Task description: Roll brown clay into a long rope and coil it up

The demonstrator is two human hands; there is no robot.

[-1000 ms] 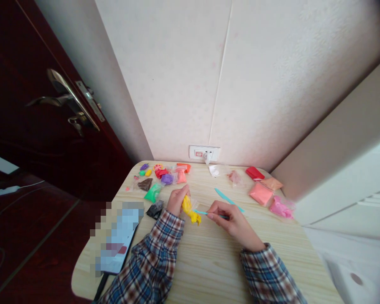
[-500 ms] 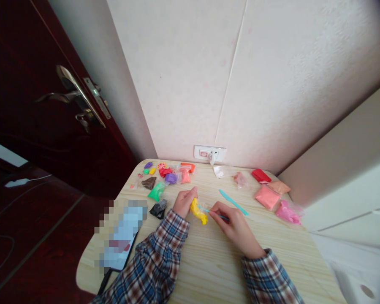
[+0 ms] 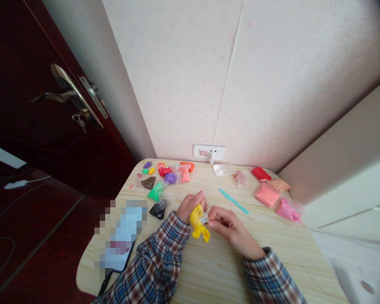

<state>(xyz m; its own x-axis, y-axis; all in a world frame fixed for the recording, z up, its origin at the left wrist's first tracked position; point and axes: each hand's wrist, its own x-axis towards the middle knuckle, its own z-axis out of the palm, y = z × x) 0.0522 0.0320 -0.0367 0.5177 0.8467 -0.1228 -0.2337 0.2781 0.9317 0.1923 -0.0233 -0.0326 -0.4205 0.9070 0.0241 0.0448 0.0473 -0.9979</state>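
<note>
Soft yellow modelling clay (image 3: 195, 221) hangs in a curved, lumpy piece from my left hand (image 3: 191, 206), whose fingers are closed around its upper end. A clear plastic bag (image 3: 204, 215) clings to the clay's right side. My right hand (image 3: 229, 228) is closed in a pinch at the bag, right beside the clay. Between its fingertips shows a small bluish tip of a thin blue modelling tool (image 3: 205, 220); most of the tool is hidden by the fingers. A flat turquoise clay knife (image 3: 233, 201) lies on the table beyond my right hand.
Bags of green (image 3: 156, 191), black (image 3: 158, 209) and purple clay (image 3: 170, 177) lie left on the wooden table (image 3: 215, 270), near small clay shapes (image 3: 148, 165). Salmon (image 3: 267, 195) and pink packs (image 3: 288, 210) lie right. A blurred phone (image 3: 123, 236) rests at left. Behind is a wall socket (image 3: 209, 151).
The yellow clay has dropped lower and curled, with its end hanging nearer me. My right fingers have closed in on the bag, and less of the blue tool shows.
</note>
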